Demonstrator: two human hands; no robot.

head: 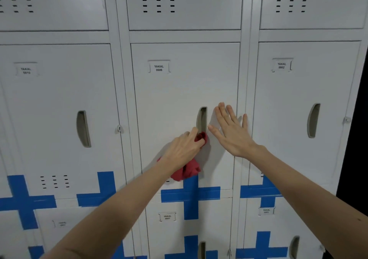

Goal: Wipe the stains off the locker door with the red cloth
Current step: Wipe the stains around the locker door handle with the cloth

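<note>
The middle locker door (179, 91) is pale grey and labelled YAKAL 0006, with a recessed handle slot (202, 120) near its right side. My left hand (184, 149) is shut on the red cloth (188, 170) and presses a bunched corner of it against the door just below the slot. The rest of the cloth hangs down under my wrist. My right hand (231, 131) lies flat and open on the door's right edge, fingers spread, right of the slot. I can make out no stains on the door.
Neighbouring doors stand to the left (53, 99) and right (302, 91), each with its own handle slot and label. Blue tape crosses (191, 194) mark the lower doors. A dark gap (358, 139) runs along the far right of the locker bank.
</note>
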